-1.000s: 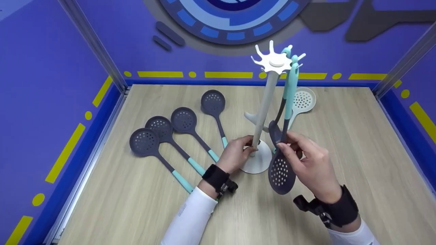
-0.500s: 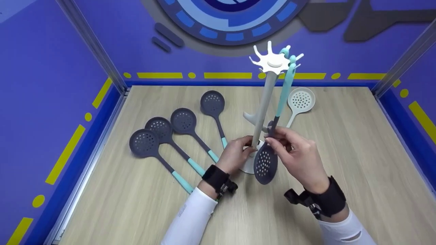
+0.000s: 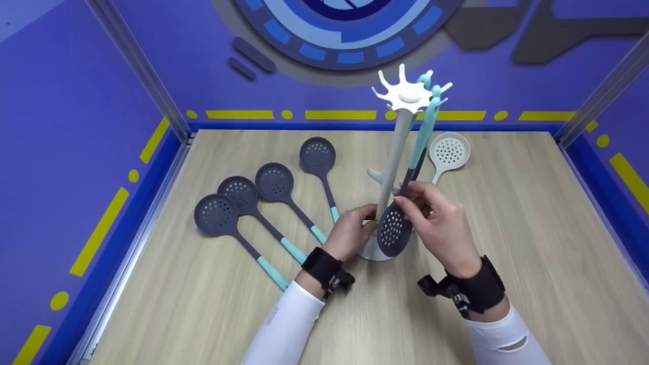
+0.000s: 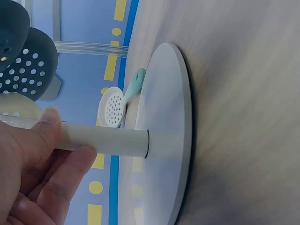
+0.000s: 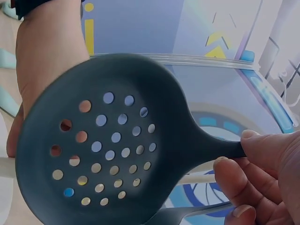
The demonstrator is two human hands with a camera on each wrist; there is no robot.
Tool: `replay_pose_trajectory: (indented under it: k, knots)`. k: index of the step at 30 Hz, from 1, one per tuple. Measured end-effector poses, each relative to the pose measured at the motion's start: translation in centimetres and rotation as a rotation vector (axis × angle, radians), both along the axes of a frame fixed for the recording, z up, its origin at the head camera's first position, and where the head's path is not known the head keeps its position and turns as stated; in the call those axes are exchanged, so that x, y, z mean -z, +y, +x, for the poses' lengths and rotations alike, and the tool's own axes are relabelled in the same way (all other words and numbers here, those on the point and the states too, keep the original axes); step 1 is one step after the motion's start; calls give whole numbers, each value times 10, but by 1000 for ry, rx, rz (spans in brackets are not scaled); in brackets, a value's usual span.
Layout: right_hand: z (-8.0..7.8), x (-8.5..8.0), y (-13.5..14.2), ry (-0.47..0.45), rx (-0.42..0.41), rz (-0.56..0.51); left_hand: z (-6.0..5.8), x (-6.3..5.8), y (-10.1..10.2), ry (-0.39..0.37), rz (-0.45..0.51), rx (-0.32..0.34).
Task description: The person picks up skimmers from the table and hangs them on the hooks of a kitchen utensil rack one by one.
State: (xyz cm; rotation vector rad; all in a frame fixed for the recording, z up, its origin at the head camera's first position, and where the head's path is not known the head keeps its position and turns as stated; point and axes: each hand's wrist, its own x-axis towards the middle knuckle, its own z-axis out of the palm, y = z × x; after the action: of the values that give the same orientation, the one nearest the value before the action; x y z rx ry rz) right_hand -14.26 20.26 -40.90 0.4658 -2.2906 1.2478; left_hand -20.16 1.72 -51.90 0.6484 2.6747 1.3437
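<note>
A white utensil stand (image 3: 397,147) with a pronged top stands upright on its round base (image 4: 164,103). My left hand (image 3: 350,230) grips the pole low, just above the base. With thumb and fingers, my right hand (image 3: 436,218) pinches the dark neck of a skimmer (image 3: 393,230), whose perforated head (image 5: 112,140) fills much of the right wrist view. The mint handle (image 3: 423,134) of that skimmer reaches up to the prongs (image 3: 408,96), its top end against them. Behind it, a second mint-handled utensil (image 3: 425,78) hangs from the prongs, mostly hidden.
Several dark skimmers (image 3: 215,214) with mint handles lie fanned out on the wooden table (image 3: 203,314), left of the stand. A pale skimmer (image 3: 449,151) lies behind at the right. Blue printed walls (image 3: 324,81) close off the back and sides.
My right hand has moved left and slightly up, bringing the skimmer's head closer to the pole, in front of the base. The left hand keeps its grip on the pole.
</note>
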Motion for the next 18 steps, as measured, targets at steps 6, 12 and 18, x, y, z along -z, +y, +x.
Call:
replay_pose_trajectory:
  k: [6,12,18]
  knots:
    - [-2,2,2,-1,13,-21,0,3,1,36,-3,10]
    - [-4,4,2,-5,24,-22,0,4,1,42,-10,10]
    - [-7,5,1,22,19,-21,-1,3,0,46,-1,14]
